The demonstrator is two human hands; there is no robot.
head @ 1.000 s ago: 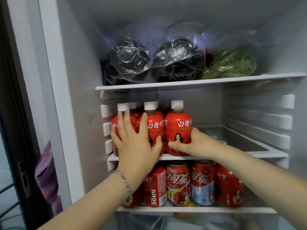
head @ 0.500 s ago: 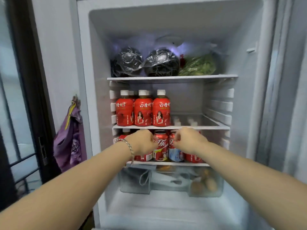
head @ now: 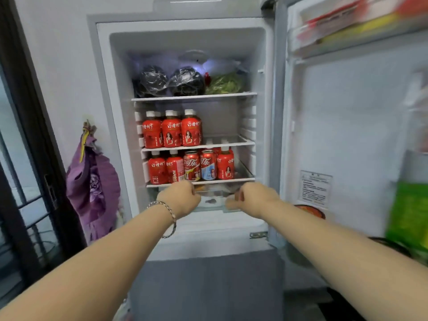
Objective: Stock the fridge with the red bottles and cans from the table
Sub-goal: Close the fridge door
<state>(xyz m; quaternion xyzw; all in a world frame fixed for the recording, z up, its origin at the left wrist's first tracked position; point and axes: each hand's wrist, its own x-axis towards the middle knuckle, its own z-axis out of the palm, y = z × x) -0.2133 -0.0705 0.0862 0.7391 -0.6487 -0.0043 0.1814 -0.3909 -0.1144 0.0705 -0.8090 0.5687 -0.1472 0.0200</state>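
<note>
**Fridge shot: red drinks on two shelves, nothing in either hand**

So the fridge point(head: 104, 93) is wide open, with its door point(head: 347, 135) swung out to the right. On the middle shelf point(head: 229, 144) there's a row of three red bottles point(head: 171, 135) with white caps, pushed to the left side, and more caps showing behind them. The shelf below point(head: 245, 179) has more of the same bottles at both ends and two cans point(head: 191, 165) side by side between them, one all red, the other with a pale blue lower half.

The left hand point(head: 179, 199) has a bracelet point(head: 170, 213) at the wrist. It's out in front of the lower shelf's edge with its fingers curled in, gripping nothing. The right hand point(head: 252, 198) is level with it and a bit apart, also curled and holding nothing, though it's kinda blurry. Both sit in front of the clear drawer point(head: 213, 202).

The top shelf has two black plastic bags point(head: 154, 81) and some bagged greens point(head: 225, 83). There's a purple bag point(head: 92, 181) hanging on the wall to the left
</note>
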